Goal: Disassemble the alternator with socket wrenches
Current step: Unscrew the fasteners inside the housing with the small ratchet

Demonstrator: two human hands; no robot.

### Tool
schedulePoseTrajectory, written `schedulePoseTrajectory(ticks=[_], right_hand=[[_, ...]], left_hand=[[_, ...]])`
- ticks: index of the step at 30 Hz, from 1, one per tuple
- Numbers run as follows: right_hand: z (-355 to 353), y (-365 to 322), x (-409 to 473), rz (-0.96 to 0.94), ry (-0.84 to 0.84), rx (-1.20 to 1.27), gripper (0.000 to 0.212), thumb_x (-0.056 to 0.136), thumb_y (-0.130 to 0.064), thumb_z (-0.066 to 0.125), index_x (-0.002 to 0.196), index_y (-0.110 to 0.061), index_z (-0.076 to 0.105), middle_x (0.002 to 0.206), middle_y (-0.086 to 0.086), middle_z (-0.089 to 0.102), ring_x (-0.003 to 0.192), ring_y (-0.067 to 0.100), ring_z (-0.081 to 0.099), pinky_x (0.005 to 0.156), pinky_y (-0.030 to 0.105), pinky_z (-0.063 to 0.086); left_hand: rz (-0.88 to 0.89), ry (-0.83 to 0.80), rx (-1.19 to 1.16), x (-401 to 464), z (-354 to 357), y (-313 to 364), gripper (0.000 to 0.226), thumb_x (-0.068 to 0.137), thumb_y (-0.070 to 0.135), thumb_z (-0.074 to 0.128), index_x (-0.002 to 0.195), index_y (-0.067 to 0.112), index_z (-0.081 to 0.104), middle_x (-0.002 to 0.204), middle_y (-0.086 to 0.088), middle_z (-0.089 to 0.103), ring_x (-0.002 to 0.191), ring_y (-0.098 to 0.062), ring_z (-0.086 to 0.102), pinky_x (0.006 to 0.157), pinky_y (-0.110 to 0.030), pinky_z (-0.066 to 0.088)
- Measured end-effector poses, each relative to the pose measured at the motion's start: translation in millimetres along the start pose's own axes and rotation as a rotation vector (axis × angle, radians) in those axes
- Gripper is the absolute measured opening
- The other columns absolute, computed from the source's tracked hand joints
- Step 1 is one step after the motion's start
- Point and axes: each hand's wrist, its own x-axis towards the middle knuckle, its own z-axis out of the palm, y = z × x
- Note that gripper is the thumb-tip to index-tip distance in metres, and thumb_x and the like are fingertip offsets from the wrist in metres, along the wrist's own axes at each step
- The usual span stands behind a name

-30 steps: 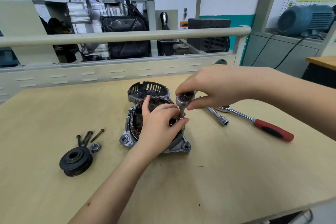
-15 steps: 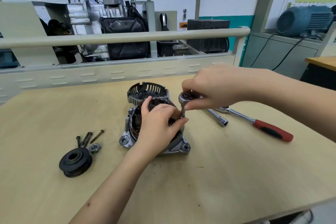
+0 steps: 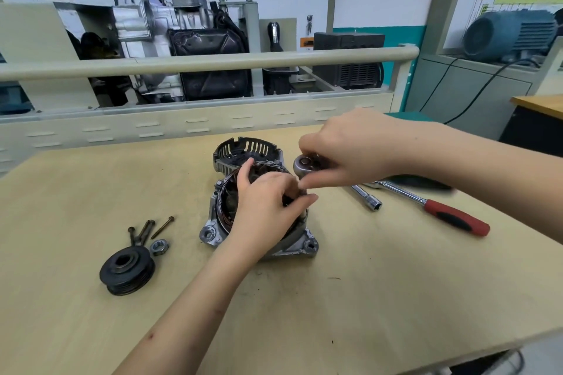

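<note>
At the middle of the counter [image 3: 380, 298] the alternator [image 3: 259, 222] stands on its mounting lugs, open face toward the camera. Compared with a second ago the right hand [image 3: 350, 151] has swung round the ratchet head [image 3: 304, 163]: the black handle [image 3: 417, 181], earlier hidden behind the wrist, now trails out to the right under the forearm, blurred. The head itself sits at much the same spot over the housing's far right edge. Judgement: a turning stroke on one fastener is in progress (loosening, presumably), and the fastener is not yet out.

Right hand: fingers curled over the ratchet head, gripping it. Left hand [image 3: 268, 204]: wrapped over the stator, thumb and fingers closed round the socket shaft below the ratchet, steadying both.

Alternator appearance: silver cast frame, scuffed, copper windings visible inside. Black slotted rear cover [image 3: 243, 146] just behind it, already off. Removed pulley [image 3: 126, 274], nut [image 3: 159, 246] and long bolts [image 3: 149, 228] lie together at left, well apart from the body. Spare extension bar [image 3: 367, 198] and red-handled ratchet [image 3: 438, 211] lie at right.
</note>
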Motion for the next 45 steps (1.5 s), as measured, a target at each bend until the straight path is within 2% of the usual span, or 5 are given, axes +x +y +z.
schedulePoseTrajectory(ticks=[8, 14, 20, 27, 45], right_hand=[[-2, 11, -3, -0.035, -0.075, 0.237, 0.015, 0.092, -0.039, 0.048, 0.102, -0.027, 0.048, 0.097, -0.004, 0.06, 0.078, 0.013, 0.042, 0.061, 0.028, 0.029], [-1, 1, -2, 0.065, -0.029, -0.018, 0.045, 0.084, -0.063, 0.034, 0.072, -0.02, 0.036, 0.06, -0.007, 0.035, 0.052, 0.009, 0.031, 0.045, 0.026, 0.022], [0, 8, -6, 0.012, -0.063, 0.162, 0.026, 0.092, -0.043, 0.045, 0.106, -0.023, 0.051, 0.087, -0.004, 0.058, 0.079, 0.018, 0.047, 0.056, 0.028, 0.033], [0, 0, -4, 0.056, -0.025, -0.043, 0.046, 0.086, -0.062, 0.032, 0.08, -0.017, 0.041, 0.06, -0.006, 0.035, 0.052, 0.009, 0.032, 0.044, 0.026, 0.021], [5, 14, -1, -0.028, -0.014, 0.172, 0.022, 0.088, -0.046, 0.05, 0.096, -0.026, 0.05, 0.073, -0.014, 0.051, 0.066, 0.01, 0.042, 0.051, 0.024, 0.026]], left_hand=[[0.052, -0.101, -0.069, 0, -5, -4, 0.01, 0.082, 0.023, 0.068, 0.076, 0.015, 0.067, 0.092, 0.008, 0.069, 0.111, -0.007, 0.054, 0.105, -0.019, -0.017], [-0.015, 0.008, 0.006, 0, 2, 4, 0.023, 0.076, 0.032, 0.073, 0.066, 0.02, 0.056, 0.057, 0.018, 0.047, 0.081, -0.012, 0.058, 0.105, -0.017, -0.007], [0.069, -0.088, -0.057, 1, -3, -2, 0.011, 0.081, 0.026, 0.068, 0.081, 0.015, 0.07, 0.096, 0.009, 0.069, 0.111, -0.005, 0.053, 0.1, -0.013, -0.023], [-0.019, -0.024, -0.008, 2, 3, 2, 0.023, 0.078, 0.033, 0.07, 0.067, 0.02, 0.055, 0.057, 0.021, 0.047, 0.074, -0.006, 0.051, 0.105, -0.02, 0.001], [0.009, -0.051, -0.086, 0, 0, -2, 0.01, 0.081, 0.029, 0.068, 0.078, 0.019, 0.064, 0.076, 0.019, 0.057, 0.087, -0.004, 0.053, 0.102, -0.016, -0.004]])
